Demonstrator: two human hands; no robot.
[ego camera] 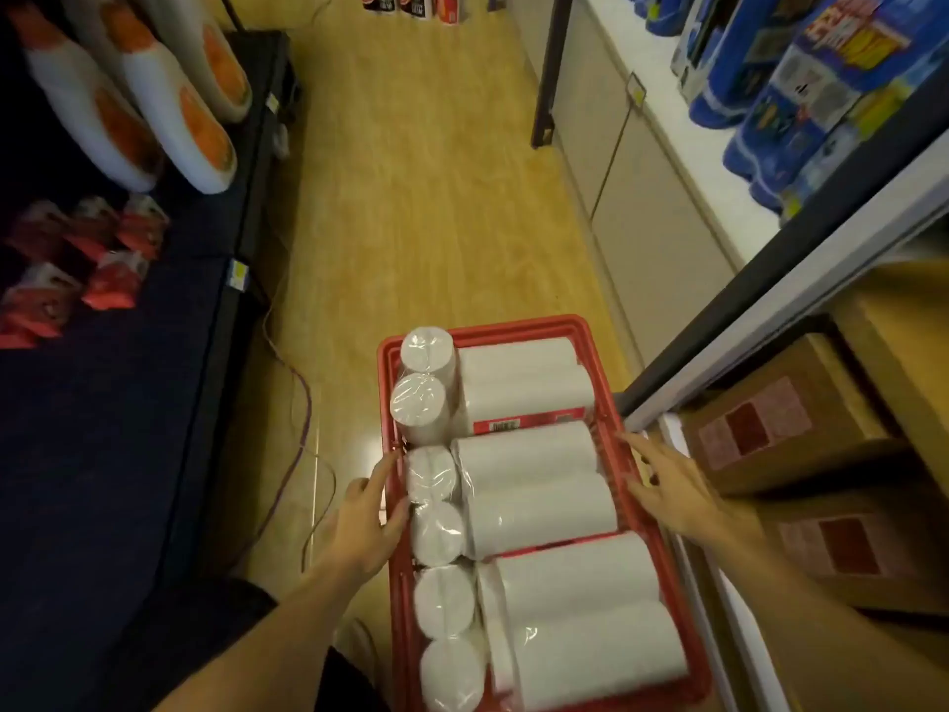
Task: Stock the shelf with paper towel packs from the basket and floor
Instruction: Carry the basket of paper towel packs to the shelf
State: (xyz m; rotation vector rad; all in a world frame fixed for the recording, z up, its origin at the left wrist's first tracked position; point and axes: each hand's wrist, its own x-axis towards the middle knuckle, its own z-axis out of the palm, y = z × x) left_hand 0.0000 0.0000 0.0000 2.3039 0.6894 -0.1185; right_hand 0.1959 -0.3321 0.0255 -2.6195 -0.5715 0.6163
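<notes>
Both hands open at the sides of a full red basket.

The left hand [359, 521] has its fingers spread and holds nothing; the fingertips are at the left rim of the basket [590, 328], next to the wrapped paper towel packs [534, 485]. The right hand [667, 485] is also open and empty, with fingers at the right rim. The packs fill the basket, some lying flat and some on end along the left side. The basket is over the wooden floor [436, 197], between a dark shelf [128, 403] on the left and a shelf with brown boxes [760, 429] on the right. More packs [411, 5] stand on the floor far ahead.
</notes>
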